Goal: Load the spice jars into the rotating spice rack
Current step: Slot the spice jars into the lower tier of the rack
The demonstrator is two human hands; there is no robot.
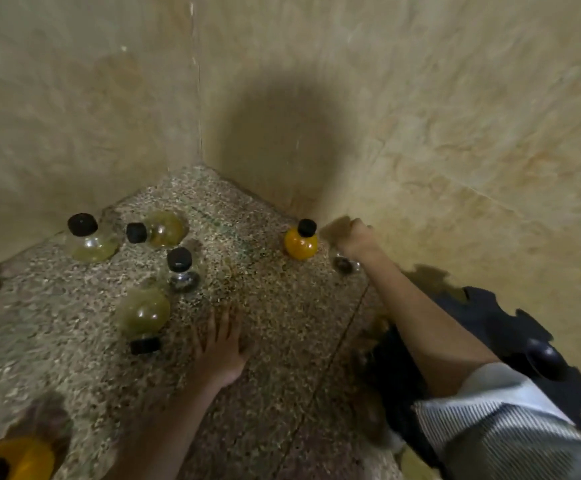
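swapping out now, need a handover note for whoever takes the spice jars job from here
Left grip: open, flat on the counter.
Right grip: curled beside the upright orange jar, above a small dark jar; hold unclear.
Rack: black, beneath the right forearm, contents too blurred to judge.
Left to load: those two plus six loose jars, two of them lying down.

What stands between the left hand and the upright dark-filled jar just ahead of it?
Nothing visible. Only bare speckled floor lies between the left hand, flat on the floor, and the upright dark-filled jar. The olive jar lying on its side sits left of that line, clear of it.
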